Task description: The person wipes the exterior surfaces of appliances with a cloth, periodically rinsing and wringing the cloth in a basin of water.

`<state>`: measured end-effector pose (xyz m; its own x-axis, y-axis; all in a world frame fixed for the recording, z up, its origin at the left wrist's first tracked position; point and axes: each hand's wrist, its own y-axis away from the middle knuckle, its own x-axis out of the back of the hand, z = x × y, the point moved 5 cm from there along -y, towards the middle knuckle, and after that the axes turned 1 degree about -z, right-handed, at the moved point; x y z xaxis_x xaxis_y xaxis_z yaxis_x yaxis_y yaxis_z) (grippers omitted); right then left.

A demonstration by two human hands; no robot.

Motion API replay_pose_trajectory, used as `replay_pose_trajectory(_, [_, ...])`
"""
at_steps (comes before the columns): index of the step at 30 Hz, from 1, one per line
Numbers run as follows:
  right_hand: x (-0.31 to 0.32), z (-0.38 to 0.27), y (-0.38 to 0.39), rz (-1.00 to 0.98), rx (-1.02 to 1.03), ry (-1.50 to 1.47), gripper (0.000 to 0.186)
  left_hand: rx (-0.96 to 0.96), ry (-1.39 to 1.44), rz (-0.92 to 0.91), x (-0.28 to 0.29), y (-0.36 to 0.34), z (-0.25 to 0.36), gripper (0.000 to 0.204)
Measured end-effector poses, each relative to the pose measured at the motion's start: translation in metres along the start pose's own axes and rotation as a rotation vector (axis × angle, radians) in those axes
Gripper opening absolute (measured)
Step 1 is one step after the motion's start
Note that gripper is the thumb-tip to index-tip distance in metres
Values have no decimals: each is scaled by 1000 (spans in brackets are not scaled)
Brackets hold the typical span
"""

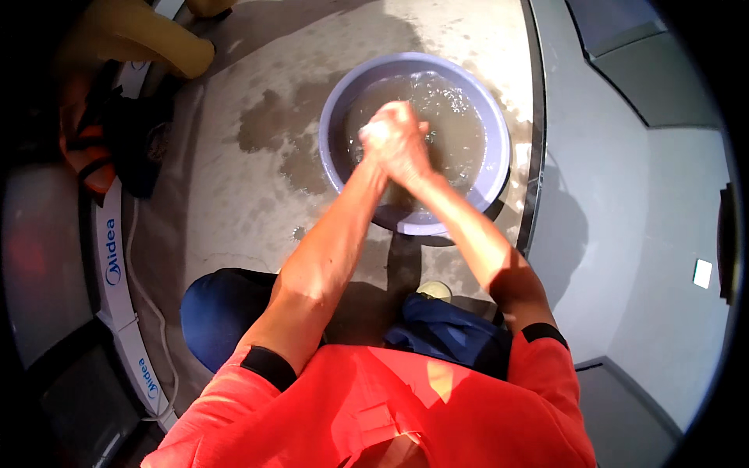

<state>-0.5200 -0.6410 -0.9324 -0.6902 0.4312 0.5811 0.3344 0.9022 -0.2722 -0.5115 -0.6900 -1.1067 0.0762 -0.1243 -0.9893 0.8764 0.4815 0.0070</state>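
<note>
A round lavender plastic basin (498,148) stands on the wet floor in front of me, holding murky brownish water (456,125) with bright glints and ripples. Above its left half my two hands are pressed together, fingers closed around each other. My left hand (376,134) is on the left side of the clasp, partly covered by my right hand (407,154). A small pale patch shows at the left edge of the hands; I cannot tell whether it is foam, cloth or glare. Whatever lies between the palms, if anything, is hidden.
Dark wet stains mark the concrete floor (226,187) left of the basin. A grey panelled surface (601,234) runs along the right. At left are a white strip (111,234), a thin cable (144,292), an orange-and-black item (95,160) and a tan cushion-like shape (168,43).
</note>
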Motion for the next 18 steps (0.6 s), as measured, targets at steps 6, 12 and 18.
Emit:
replay_pose_trajectory(6, [65,127,20,2,-856,-448,33,196,-83,569,-72,-15,-76,23])
replay_pose_trajectory(12, [33,6,31,92,201,261,35,263,159,307,-76,-3,-54,26])
replay_pose_trajectory(18, [81,56,23,115,349,366,39,445,-397,548,-116,-3,-62,36])
